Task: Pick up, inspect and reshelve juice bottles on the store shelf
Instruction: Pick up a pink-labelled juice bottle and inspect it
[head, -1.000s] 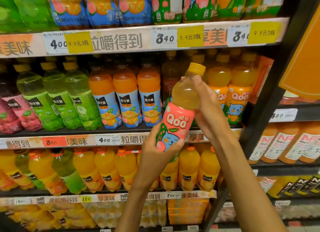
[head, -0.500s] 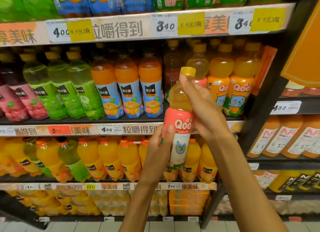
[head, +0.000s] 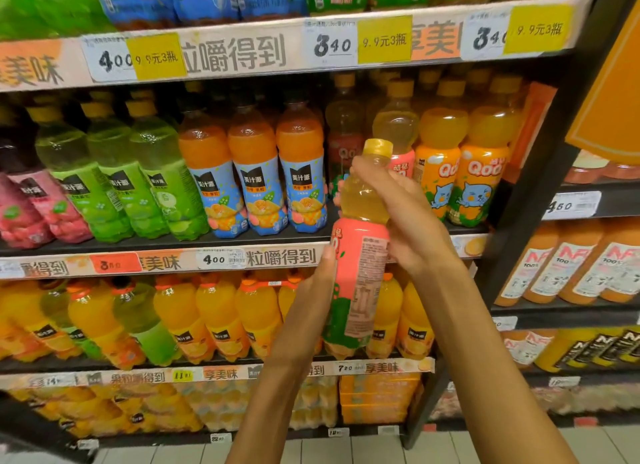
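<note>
Bottle [head: 360, 255] held up in front of the shelf [head: 166, 245], roughly upright, top leaning slightly right, both hands on it. Pink label with its printed text panel faces the camera; pale yellow juice above it, yellow cap [head: 378, 147] on top. Right hand [head: 412, 221] grips the upper body and neck, fingers [head: 363, 170] curled round just below the cap. Left hand [head: 311, 300] holds the lower label from the left, thumb [head: 328, 259] pressed on the label edge, other fingers hidden behind the bottle. Behind it: Qoo bottles [head: 474, 176] on the middle shelf, blue-label orange bottles [head: 256, 172] to their left, green ones [head: 114, 179] further left.
</note>
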{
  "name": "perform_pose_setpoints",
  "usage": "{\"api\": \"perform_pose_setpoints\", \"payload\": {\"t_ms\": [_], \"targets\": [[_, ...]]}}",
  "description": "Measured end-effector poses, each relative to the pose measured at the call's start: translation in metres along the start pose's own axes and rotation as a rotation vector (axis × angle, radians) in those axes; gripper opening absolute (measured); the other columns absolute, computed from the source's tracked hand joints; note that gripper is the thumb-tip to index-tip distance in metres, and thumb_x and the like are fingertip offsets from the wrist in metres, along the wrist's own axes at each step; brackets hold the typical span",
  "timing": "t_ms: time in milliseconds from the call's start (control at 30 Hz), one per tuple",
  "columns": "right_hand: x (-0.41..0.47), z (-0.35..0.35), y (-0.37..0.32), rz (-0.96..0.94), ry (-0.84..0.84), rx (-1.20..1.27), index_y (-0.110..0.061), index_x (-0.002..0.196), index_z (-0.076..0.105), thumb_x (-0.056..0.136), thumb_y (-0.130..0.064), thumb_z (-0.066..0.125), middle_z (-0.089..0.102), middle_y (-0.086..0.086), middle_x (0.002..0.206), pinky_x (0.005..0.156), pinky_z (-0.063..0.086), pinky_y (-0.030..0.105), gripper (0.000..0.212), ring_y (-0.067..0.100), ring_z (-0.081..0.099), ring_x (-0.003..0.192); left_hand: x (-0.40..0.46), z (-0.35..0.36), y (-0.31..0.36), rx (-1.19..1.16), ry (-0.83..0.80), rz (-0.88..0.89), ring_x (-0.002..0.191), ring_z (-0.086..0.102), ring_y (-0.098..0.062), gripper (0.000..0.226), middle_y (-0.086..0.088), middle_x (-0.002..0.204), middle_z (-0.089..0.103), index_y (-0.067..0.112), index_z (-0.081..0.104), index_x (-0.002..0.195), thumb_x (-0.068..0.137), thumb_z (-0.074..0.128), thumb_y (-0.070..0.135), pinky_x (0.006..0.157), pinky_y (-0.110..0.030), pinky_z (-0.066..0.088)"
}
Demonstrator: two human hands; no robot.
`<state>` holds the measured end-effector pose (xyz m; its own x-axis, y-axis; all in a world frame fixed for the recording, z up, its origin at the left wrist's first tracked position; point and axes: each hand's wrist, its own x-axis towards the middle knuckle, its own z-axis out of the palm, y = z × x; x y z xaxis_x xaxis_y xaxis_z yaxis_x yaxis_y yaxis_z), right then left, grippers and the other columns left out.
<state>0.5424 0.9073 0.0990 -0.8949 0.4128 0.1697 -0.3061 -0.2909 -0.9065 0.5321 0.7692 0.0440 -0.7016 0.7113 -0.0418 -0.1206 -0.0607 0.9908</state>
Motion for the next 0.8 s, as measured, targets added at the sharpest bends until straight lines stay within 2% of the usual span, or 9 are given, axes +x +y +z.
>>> {"api": "perform_pose_setpoints", "payload": {"t_ms": [100,200,267,333,400,500,600,700,800], "targets": [[0.001,0.001,-0.003,0.018,-0.029,-0.015,-0.015,0.090,0.066,0.084,-0.041,0.066,0.069,0.004,0.081,0.067,0.056,0.027,0.026,0.016,0.067,0.078,-0.001,0.000,-0.003,-0.052,0.022,0.020,0.088,0.071,-0.020,0.065,-0.005,0.095,0.074,0.030,0.072,0.101,0.070,0.036,0.075,0.079,-0.037,0.056],[-0.001,-0.004,-0.001,0.047,-0.085,0.114,-0.012,0.097,0.065,0.086,-0.040,0.061,0.068,0.009,0.093,0.079,0.056,0.032,0.030,0.022,0.066,0.094,-0.003,-0.006,-0.004,-0.229,-0.112,-0.053,0.072,0.069,-0.026,0.069,-0.014,0.087,0.071,0.012,0.069,0.107,0.087,0.032,0.067,0.063,-0.034,0.055],[-0.002,-0.006,0.002,0.094,-0.106,0.285,-0.010,0.102,0.060,0.081,-0.039,0.062,0.068,0.014,0.100,0.077,0.058,0.039,0.036,0.030,0.067,0.098,-0.004,-0.007,-0.004,-0.338,-0.227,-0.088,0.066,0.067,-0.025,0.067,-0.016,0.085,0.069,0.006,0.068,0.107,0.091,0.035,0.063,0.062,-0.034,0.055],[0.000,-0.005,0.003,0.094,-0.123,0.351,-0.008,0.104,0.059,0.082,-0.036,0.061,0.071,0.013,0.097,0.068,0.058,0.035,0.035,0.025,0.071,0.085,-0.004,-0.003,-0.005,-0.346,-0.263,-0.117,0.068,0.068,-0.024,0.068,-0.015,0.088,0.070,0.007,0.070,0.106,0.091,0.034,0.063,0.064,-0.036,0.055],[0.003,-0.005,0.001,0.064,-0.107,0.280,-0.009,0.100,0.061,0.083,-0.029,0.062,0.072,0.008,0.086,0.062,0.057,0.030,0.027,0.020,0.070,0.075,-0.001,-0.003,-0.006,-0.259,-0.219,-0.136,0.080,0.070,-0.025,0.070,-0.013,0.096,0.071,0.011,0.068,0.111,0.091,0.029,0.066,0.070,-0.037,0.057],[0.007,-0.003,-0.003,0.039,-0.055,0.077,-0.011,0.092,0.065,0.076,-0.028,0.071,0.071,0.007,0.080,0.064,0.058,0.030,0.024,0.019,0.070,0.073,0.001,-0.007,-0.001,-0.109,-0.116,-0.090,0.105,0.066,-0.015,0.064,0.000,0.111,0.071,0.029,0.065,0.118,0.086,0.027,0.068,0.081,-0.026,0.056],[0.011,-0.003,-0.001,0.019,-0.066,-0.005,-0.017,0.076,0.074,0.080,-0.034,0.070,0.072,0.006,0.077,0.062,0.057,0.027,0.018,0.016,0.070,0.071,-0.002,-0.003,0.001,-0.051,-0.118,-0.065,0.101,0.068,-0.012,0.049,0.009,0.105,0.073,0.047,0.070,0.100,0.078,0.037,0.074,0.083,-0.031,0.055],[0.014,-0.007,0.002,0.089,-0.102,0.040,-0.022,0.068,0.078,0.083,-0.038,0.066,0.074,0.005,0.077,0.064,0.057,0.027,0.025,0.016,0.072,0.075,-0.004,-0.005,0.000,-0.177,-0.113,-0.130,0.091,0.071,-0.019,0.063,-0.003,0.105,0.073,0.034,0.066,0.115,0.072,0.048,0.076,0.074,-0.035,0.057],[0.014,-0.006,0.009,0.194,-0.093,0.149,-0.013,0.080,0.076,0.073,-0.035,0.073,0.074,0.013,0.089,0.076,0.059,0.037,0.023,0.024,0.072,0.087,-0.009,-0.005,0.004,-0.325,-0.128,-0.167,0.081,0.070,-0.021,0.071,-0.009,0.100,0.071,0.017,0.057,0.129,0.083,0.045,0.069,0.067,-0.033,0.056]]}}
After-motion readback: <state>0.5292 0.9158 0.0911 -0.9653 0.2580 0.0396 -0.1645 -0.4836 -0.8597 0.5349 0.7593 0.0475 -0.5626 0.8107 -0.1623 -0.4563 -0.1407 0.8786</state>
